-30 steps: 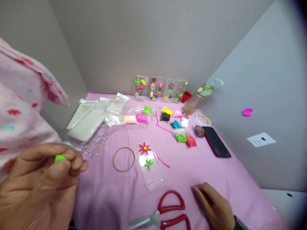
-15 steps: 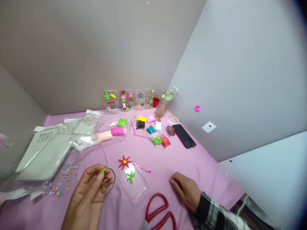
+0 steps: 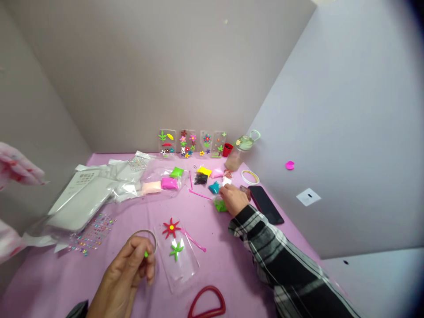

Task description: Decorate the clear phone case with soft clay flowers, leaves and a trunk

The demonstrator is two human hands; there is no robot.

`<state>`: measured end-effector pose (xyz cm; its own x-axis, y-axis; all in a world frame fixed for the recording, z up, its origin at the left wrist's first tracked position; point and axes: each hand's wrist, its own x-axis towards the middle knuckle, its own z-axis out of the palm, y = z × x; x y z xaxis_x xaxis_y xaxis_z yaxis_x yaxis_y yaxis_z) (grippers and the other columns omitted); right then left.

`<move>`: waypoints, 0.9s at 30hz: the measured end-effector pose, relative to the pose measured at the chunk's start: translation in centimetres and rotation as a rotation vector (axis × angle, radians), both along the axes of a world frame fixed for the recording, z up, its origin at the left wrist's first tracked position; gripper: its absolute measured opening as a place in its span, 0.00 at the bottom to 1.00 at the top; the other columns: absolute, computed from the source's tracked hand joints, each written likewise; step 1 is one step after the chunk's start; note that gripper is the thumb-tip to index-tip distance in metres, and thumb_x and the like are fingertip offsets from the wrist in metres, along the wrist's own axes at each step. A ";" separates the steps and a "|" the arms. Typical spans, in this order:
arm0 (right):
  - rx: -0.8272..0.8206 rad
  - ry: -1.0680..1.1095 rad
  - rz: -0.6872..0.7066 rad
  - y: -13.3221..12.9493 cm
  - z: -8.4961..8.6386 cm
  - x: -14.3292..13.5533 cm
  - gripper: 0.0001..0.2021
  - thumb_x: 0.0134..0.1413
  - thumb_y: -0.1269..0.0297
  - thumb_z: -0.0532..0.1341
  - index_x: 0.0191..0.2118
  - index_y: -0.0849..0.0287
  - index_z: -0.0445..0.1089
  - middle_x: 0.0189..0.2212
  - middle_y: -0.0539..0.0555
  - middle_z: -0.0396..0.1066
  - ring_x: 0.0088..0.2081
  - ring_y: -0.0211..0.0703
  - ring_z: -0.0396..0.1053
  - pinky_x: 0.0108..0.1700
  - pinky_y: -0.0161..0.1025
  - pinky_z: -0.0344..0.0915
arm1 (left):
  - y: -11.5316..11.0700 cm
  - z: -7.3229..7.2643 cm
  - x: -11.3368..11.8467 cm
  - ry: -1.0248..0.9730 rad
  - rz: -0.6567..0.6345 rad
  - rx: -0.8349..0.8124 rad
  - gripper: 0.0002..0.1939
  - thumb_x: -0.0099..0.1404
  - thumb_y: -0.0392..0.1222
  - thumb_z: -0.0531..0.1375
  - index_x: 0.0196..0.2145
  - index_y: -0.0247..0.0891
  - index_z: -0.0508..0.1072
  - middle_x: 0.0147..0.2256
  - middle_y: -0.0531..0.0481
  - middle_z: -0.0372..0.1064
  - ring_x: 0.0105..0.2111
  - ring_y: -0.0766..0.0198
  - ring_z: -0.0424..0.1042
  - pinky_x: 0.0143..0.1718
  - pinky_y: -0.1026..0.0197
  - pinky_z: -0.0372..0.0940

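My left hand (image 3: 127,269) pinches a small piece of green clay (image 3: 146,254) over the lower left of the cloth, beside a thin ring (image 3: 154,238). To its right lies a clear phone case (image 3: 180,269) bearing a red flower (image 3: 171,228) with a yellow centre and a green leaf shape (image 3: 176,251). A pink stick (image 3: 195,242) rests by the case. Farther back, my right hand (image 3: 234,198) is over the clay packets, its fingers bent down between the green packet (image 3: 219,204) and the white packet (image 3: 226,180). What its fingertips touch is hidden.
Red scissors (image 3: 209,304) lie at the front edge. A phone (image 3: 265,204), tape roll (image 3: 250,177) and bottle (image 3: 239,154) stand or lie at the right. Plastic packages (image 3: 82,198) and gem stickers (image 3: 94,234) cover the left. Decorated cases (image 3: 187,143) lean on the wall.
My right hand has moved from the front of the cloth up to the clay packets. My left hand still pinches the green piece, now turned lower between the fingers. The view has shifted.
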<state>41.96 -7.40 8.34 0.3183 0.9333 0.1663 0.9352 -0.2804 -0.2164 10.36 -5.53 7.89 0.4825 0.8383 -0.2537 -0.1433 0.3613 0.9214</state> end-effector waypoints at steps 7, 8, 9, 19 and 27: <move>0.164 0.159 0.293 -4.1 1.1 -4.5 0.07 0.64 0.72 0.57 0.42 0.59 0.72 0.33 0.54 0.70 0.36 0.42 0.69 0.40 0.37 0.66 | 0.4 0.1 2.0 0.060 -0.143 0.101 0.14 0.68 0.55 0.58 0.43 0.43 0.71 0.28 0.55 0.68 0.28 0.65 0.67 0.33 0.64 0.63; 0.211 0.201 0.313 -4.7 1.1 -5.4 0.08 0.65 0.73 0.56 0.43 0.60 0.72 0.33 0.55 0.70 0.36 0.42 0.69 0.39 0.36 0.66 | 0.4 0.1 2.4 0.083 -0.169 0.133 0.14 0.68 0.55 0.58 0.43 0.43 0.71 0.29 0.55 0.68 0.29 0.65 0.67 0.35 0.63 0.63; 0.274 0.273 0.333 -5.1 1.1 -6.2 0.08 0.65 0.73 0.56 0.43 0.61 0.72 0.33 0.55 0.70 0.36 0.42 0.69 0.38 0.36 0.66 | 0.4 0.0 2.8 0.105 -0.197 0.157 0.14 0.68 0.55 0.58 0.42 0.43 0.71 0.29 0.55 0.68 0.29 0.65 0.67 0.36 0.63 0.63; 0.484 0.666 0.320 -6.2 0.1 -10.9 0.07 0.61 0.77 0.59 0.34 0.59 0.70 0.30 0.52 0.67 0.33 0.40 0.66 0.34 0.35 0.61 | -0.7 -0.4 6.1 0.193 -0.216 0.081 0.22 0.58 0.63 0.63 0.37 0.40 0.71 0.25 0.56 0.62 0.27 0.63 0.63 0.32 0.63 0.62; 0.101 1.338 0.185 -5.4 0.3 -10.9 0.09 0.53 0.67 0.67 0.27 0.60 0.67 0.27 0.47 0.62 0.26 0.34 0.56 0.29 0.32 0.53 | 0.3 -0.4 5.9 0.194 -0.253 0.037 0.24 0.53 0.63 0.67 0.24 0.39 0.67 0.20 0.58 0.58 0.21 0.68 0.55 0.22 0.66 0.54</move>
